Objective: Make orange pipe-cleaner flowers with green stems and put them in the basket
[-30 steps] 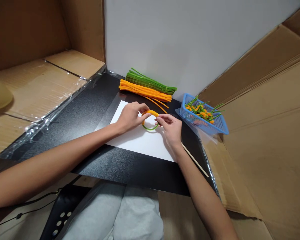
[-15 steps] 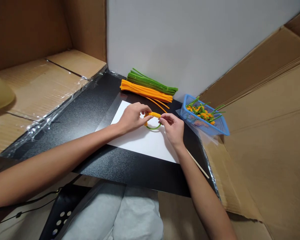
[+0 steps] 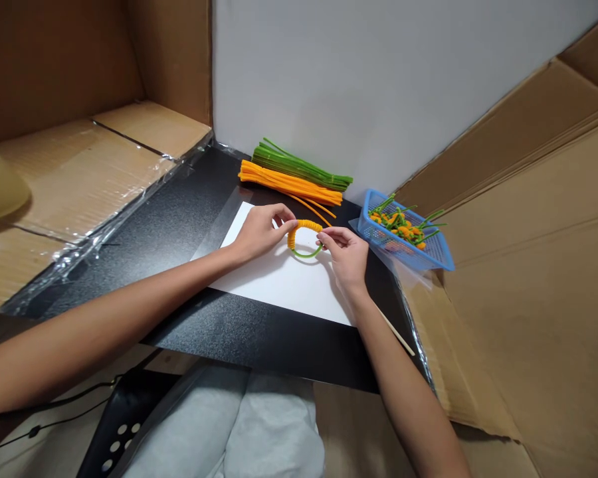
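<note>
Above a white sheet of paper (image 3: 274,282), a ring of pipe cleaner (image 3: 306,255) is held between both hands. Its lower part is bare green; a coiled orange pipe cleaner (image 3: 303,224) wraps the upper and left part. My left hand (image 3: 264,232) pinches the ring at its upper left, thumb and index finger on the orange coil. My right hand (image 3: 347,252) pinches the right side, where orange meets green, and its fingertips partly hide that spot.
Bundles of green pipe cleaners (image 3: 299,164) and orange pipe cleaners (image 3: 289,184) lie at the back of the black table (image 3: 219,325). A blue basket (image 3: 441,249) with orange and green pieces stands at the right. A thin wooden stick (image 3: 396,332) lies by my right forearm. Cardboard walls (image 3: 518,265) flank the table.
My left hand has shifted slightly left along the ring, so more of the orange coil shows. My right hand keeps its pinch on the right side.
</note>
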Demonstrator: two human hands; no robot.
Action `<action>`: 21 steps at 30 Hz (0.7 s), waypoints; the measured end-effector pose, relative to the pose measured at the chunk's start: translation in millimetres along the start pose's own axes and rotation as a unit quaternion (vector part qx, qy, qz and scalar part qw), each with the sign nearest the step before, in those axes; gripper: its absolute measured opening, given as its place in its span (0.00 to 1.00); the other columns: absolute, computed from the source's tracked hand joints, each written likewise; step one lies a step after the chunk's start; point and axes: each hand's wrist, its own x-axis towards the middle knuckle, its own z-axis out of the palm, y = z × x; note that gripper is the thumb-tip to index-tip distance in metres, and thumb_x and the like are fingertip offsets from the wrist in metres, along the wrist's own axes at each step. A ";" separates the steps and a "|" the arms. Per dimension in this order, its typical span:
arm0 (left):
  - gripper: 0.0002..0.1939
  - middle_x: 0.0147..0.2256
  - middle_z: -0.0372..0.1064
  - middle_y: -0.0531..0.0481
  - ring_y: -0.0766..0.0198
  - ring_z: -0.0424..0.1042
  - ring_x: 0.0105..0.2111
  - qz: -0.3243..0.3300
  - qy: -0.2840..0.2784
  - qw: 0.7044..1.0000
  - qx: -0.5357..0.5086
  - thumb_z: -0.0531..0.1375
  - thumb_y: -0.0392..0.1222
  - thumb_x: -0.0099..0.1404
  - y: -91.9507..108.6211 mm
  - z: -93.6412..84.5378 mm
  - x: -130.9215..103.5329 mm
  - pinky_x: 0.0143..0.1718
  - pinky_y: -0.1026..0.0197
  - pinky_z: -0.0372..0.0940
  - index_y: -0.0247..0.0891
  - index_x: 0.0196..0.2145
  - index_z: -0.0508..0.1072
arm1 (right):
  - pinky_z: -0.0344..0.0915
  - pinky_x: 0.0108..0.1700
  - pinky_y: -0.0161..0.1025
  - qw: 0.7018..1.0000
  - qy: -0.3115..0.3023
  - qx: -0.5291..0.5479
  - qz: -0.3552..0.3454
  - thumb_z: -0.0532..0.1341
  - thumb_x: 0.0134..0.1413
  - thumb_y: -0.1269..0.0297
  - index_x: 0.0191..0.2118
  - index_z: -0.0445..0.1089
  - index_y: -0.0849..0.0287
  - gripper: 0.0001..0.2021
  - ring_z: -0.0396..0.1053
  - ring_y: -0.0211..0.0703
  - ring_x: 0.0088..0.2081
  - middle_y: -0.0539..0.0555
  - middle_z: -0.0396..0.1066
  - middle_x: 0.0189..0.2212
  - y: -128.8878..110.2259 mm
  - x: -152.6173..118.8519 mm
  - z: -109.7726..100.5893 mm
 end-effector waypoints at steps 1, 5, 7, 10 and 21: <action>0.08 0.31 0.78 0.49 0.65 0.73 0.31 -0.007 -0.002 1.000 -0.005 0.62 0.42 0.63 -0.3 0.0 0.5 0.33 0.63 0.65 0.35 0.34 0.78 | 0.70 0.33 0.39 1.000 -0.004 0.006 0.000 0.70 0.44 0.62 0.30 0.75 0.60 0.08 0.74 0.42 0.28 0.52 0.76 0.26 -0.5 -0.6 0.6; 0.07 0.31 0.78 0.49 0.64 0.73 0.31 -0.044 -0.006 0.999 -0.022 0.62 0.40 0.62 -0.3 0.5 2.4 0.32 0.63 0.65 0.34 0.33 0.78 | 0.68 0.34 0.37 0.998 -0.002 0.050 0.036 0.69 0.47 0.58 0.37 0.74 0.59 0.13 0.73 0.40 0.29 0.51 0.75 0.26 0.9 -0.1 0.0; 0.08 0.31 0.78 0.48 0.63 0.73 0.31 -0.058 -0.003 0.998 -0.026 0.62 0.41 0.61 -0.5 1.2 3.1 0.32 0.63 0.65 0.34 0.32 0.78 | 0.67 0.34 0.37 0.995 -0.023 0.052 0.079 0.69 0.47 0.55 0.40 0.74 0.58 0.16 0.73 0.40 0.30 0.52 0.76 0.28 4.2 1.4 -1.5; 0.09 0.31 0.78 0.48 0.62 0.74 0.32 -0.067 0.002 0.997 -0.028 0.62 0.43 0.61 -1.9 2.2 3.8 0.33 0.62 0.64 0.34 0.32 0.78 | 0.66 0.33 0.36 0.991 -0.069 0.034 0.113 0.69 0.45 0.52 0.34 0.76 0.59 0.15 0.71 0.39 0.30 0.53 0.76 0.30 10.1 3.4 -3.5; 0.15 0.29 0.77 0.45 0.64 0.70 0.26 -0.147 -0.015 0.978 -0.148 0.65 0.50 0.58 -23.3 5.8 8.9 0.24 0.65 0.62 0.34 0.32 0.78 | 0.61 0.31 0.36 0.992 -0.083 -0.096 0.007 0.63 0.51 0.55 0.28 0.72 0.59 0.12 0.66 0.38 0.28 0.50 0.70 0.24 11.4 9.4 -9.5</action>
